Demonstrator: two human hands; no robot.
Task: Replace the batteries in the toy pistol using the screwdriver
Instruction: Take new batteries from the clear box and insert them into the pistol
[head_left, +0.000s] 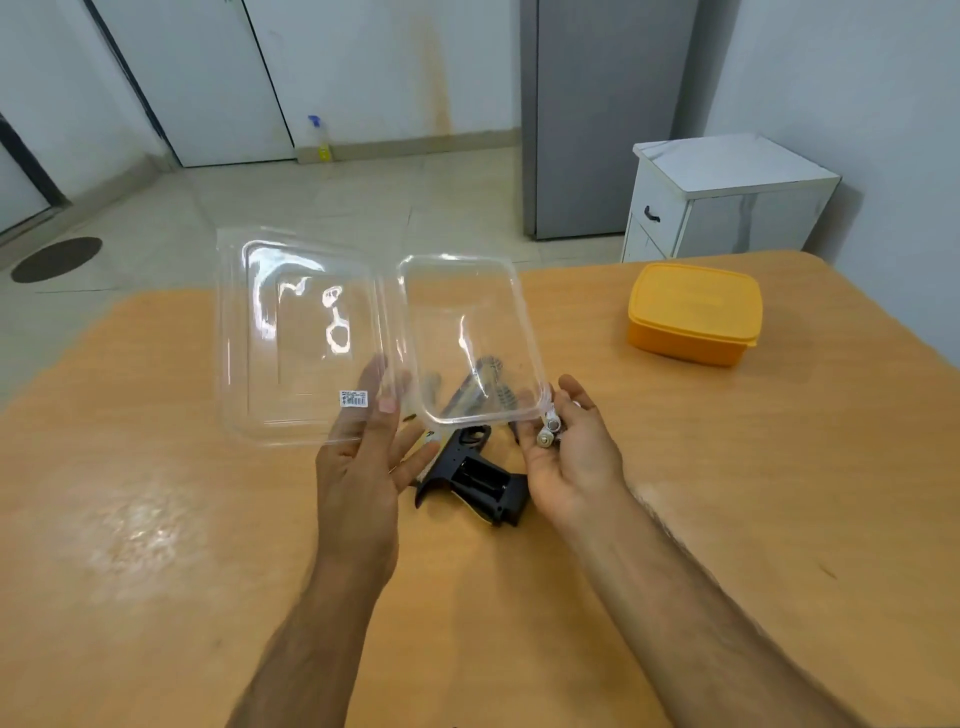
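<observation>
At centre frame, we are holding a clear box open with our left hand while our right hand is gripping batteries, just right of the toy pistol lying below, grip pointing lower right.

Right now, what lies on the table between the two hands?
In the head view, the black toy pistol, battery compartment open, lies between the left hand and right hand.
</observation>
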